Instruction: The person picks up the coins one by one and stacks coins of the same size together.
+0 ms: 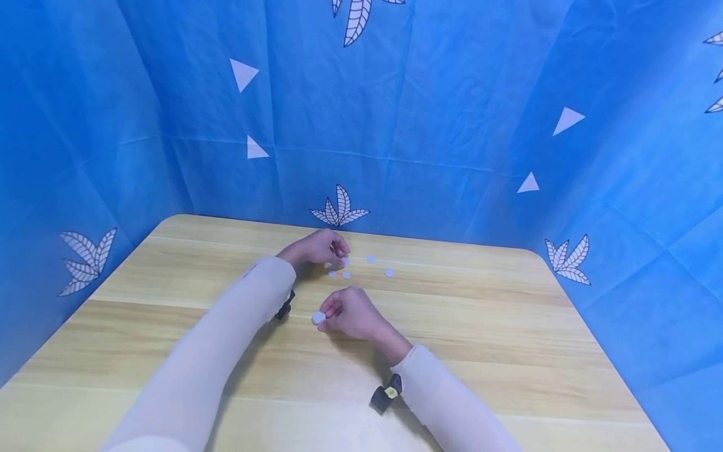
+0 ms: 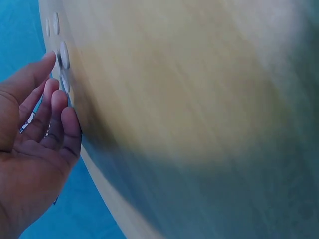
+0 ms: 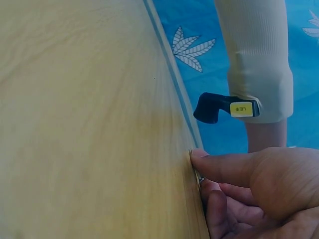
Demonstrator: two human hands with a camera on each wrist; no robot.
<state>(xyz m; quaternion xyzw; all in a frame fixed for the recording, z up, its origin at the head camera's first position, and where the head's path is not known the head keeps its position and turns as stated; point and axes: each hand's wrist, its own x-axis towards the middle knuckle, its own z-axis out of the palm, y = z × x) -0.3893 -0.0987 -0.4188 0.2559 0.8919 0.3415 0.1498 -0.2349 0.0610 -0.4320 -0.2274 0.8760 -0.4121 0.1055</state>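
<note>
Several small, flat white discs (image 1: 389,273) lie on the far part of the wooden table. My left hand (image 1: 323,247) reaches in among them, fingers loosely bent and fingertips right at one white disc (image 1: 346,260). In the left wrist view, the thumb of the left hand (image 2: 37,114) points at a white disc (image 2: 65,55), with other discs beside it. Nearer to me, my right hand (image 1: 353,312) pinches a thick-looking white disc (image 1: 318,318) between thumb and fingers, close over the table. In the right wrist view, the right hand (image 3: 254,189) hides that disc.
The light wooden table (image 1: 480,351) has rounded far corners. Behind and beside it hangs a blue cloth (image 1: 395,113) with white leaves and triangles. A black wrist camera (image 1: 386,393) with a yellow label sticks out from the right sleeve (image 1: 446,402).
</note>
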